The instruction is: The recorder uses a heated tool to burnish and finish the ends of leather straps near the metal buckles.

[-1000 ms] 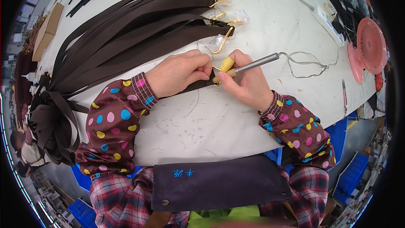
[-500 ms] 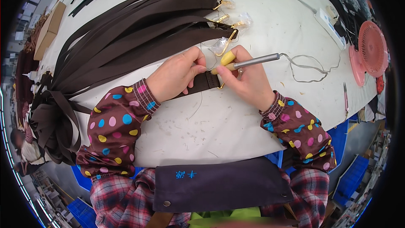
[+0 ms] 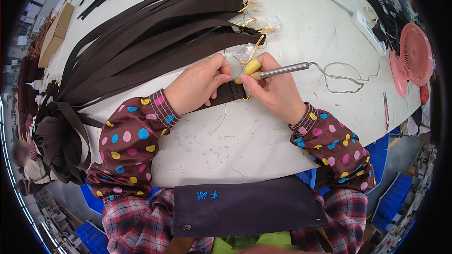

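A dark brown strap [image 3: 227, 95] with a stitched end lies under my fingers, a gold metal buckle [image 3: 247, 96] at its tip. My left hand [image 3: 197, 83] is over the strap, thumb and forefinger pinched on a fine thread [image 3: 225, 113] that trails onto the table. My right hand [image 3: 280, 95] grips a corded pen-shaped tool [image 3: 287, 69] with a metal barrel and a tan grip, its tip side toward my left fingertips. A yellow finger cover [image 3: 253, 65] sits on my right forefinger. The exact tip of the tool is hard to make out.
Several brown straps [image 3: 160, 33] with plastic-wrapped gold buckles spread beyond my left hand, bunching at the left edge [image 3: 61, 136]. A pink fan [image 3: 416, 51], a white power strip [image 3: 368, 32] and the tool's wire [image 3: 346, 89] are on the right. Thread scraps [image 3: 202, 143] litter the white table.
My right hand and the tool have shifted very slightly left. My left hand keeps its pinch on the thread, almost unmoved.
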`<state>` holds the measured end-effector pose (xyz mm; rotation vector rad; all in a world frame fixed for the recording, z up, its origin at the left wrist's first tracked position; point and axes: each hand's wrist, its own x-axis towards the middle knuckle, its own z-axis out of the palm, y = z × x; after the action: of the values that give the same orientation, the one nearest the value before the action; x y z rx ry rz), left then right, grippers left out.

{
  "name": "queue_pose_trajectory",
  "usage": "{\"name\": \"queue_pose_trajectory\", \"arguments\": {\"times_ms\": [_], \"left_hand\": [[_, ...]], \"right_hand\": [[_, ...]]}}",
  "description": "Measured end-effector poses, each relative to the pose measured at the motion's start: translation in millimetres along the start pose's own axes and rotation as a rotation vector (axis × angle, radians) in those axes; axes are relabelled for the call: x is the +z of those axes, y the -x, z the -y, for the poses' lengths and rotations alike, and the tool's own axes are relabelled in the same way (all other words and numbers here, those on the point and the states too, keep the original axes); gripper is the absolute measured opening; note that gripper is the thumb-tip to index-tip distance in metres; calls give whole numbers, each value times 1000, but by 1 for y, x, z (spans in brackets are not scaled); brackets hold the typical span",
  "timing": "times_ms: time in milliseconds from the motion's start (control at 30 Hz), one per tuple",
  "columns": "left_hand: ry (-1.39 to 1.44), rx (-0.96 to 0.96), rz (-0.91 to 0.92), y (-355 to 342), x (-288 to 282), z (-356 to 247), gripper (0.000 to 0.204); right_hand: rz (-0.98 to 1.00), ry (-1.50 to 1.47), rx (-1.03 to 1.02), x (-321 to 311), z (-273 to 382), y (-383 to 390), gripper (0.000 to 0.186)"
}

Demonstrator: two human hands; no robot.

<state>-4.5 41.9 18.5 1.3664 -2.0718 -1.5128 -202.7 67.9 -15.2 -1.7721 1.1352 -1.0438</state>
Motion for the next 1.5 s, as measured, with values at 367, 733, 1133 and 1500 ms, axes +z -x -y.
{"name": "queue_pose_trajectory", "arguments": {"times_ms": [367, 733, 1133, 1500], "left_hand": [[-7, -52, -5, 2, -2, -5, 12], [-165, -1, 60, 0, -3, -5, 17], [-8, 90, -240, 0, 1, -3, 13], [512, 84, -174, -7, 8, 14, 10]], "right_hand": [[-27, -19, 3, -2, 3, 2, 21], [-61, -121, 91, -8, 7, 10, 18], [-52, -132, 112, -7, 2, 8, 19], [-32, -81, 80, -5, 1, 7, 21]]}}
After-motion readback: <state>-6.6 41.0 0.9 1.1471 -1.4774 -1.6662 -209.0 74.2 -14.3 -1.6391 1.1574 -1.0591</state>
